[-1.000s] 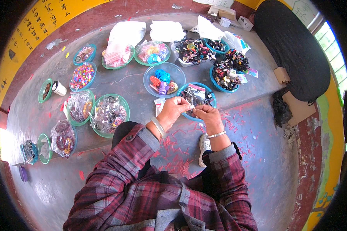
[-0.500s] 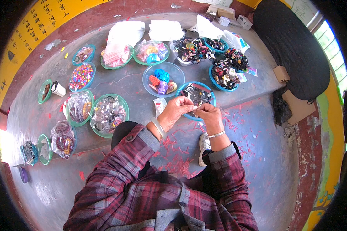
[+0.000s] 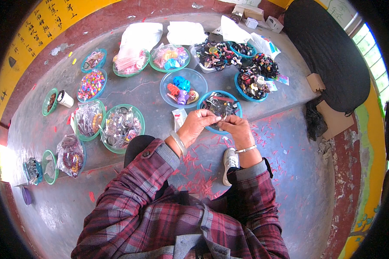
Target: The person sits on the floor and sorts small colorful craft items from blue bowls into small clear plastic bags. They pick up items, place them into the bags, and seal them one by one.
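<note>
My left hand [image 3: 199, 124] and my right hand [image 3: 238, 130] meet in a pinch over the near edge of a blue basket [image 3: 240, 113]. Thumbs and fingertips press together on something too small to make out. Dark items and what looks like clear plastic lie in that basket, partly covered by my hands. Just left of the basket, beside my left hand, is a white packet [image 3: 179, 117] with a red mark. Behind the hands stands a translucent blue basin [image 3: 165, 96] with blue, red and purple bundles.
Green baskets [image 3: 143, 123] of bagged accessories stand left, near a bowl of colourful beads [image 3: 92, 84] and a white cup [image 3: 65, 99]. Dark hair ties [image 3: 216, 56] pile up at the back. Red scraps [image 3: 199, 181] litter the lower floor past the ledge. A black cushion-like shape [image 3: 328, 56] leans at right.
My right hand has shifted slightly right and down, its wrist turning a little. My left hand stays nearly in place, and the fingertips remain together.
</note>
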`<act>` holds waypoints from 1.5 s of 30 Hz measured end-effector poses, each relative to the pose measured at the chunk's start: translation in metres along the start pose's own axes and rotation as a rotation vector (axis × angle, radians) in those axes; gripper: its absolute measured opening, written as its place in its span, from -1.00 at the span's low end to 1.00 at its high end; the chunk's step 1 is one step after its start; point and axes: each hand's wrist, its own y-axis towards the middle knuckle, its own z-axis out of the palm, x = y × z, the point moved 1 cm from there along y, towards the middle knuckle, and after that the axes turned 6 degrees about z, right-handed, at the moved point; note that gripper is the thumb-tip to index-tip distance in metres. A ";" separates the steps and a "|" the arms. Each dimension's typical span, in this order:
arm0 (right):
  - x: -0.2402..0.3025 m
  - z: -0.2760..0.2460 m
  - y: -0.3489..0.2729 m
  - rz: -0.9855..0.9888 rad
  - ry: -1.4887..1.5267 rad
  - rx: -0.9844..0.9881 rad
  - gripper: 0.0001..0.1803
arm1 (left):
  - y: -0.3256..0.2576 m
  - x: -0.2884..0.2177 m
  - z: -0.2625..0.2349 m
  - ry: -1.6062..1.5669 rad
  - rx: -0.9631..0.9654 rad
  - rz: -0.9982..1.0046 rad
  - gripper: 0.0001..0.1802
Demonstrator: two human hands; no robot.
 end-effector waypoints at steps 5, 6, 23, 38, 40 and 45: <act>0.000 -0.001 -0.001 0.015 0.109 -0.007 -0.91 | -0.002 -0.003 0.001 0.033 -0.031 -0.011 -0.84; -0.001 -0.002 0.000 0.013 0.115 -0.024 -0.91 | -0.002 -0.003 0.001 0.041 -0.025 -0.017 -0.84; 0.005 0.010 -0.004 -0.348 -0.676 -0.495 -0.94 | 0.002 0.008 -0.003 0.273 -0.186 0.027 -0.74; 0.008 0.017 -0.006 -0.656 -0.722 -0.392 -0.70 | 0.000 0.006 -0.002 -0.094 -0.058 -0.041 -0.73; -0.001 0.006 0.002 -0.432 -0.419 -0.442 -0.71 | -0.001 0.000 0.001 -0.049 0.012 -0.018 -0.72; 0.002 -0.011 0.002 -0.027 0.076 -0.001 -0.88 | -0.006 -0.010 0.007 0.031 0.176 -0.098 -0.69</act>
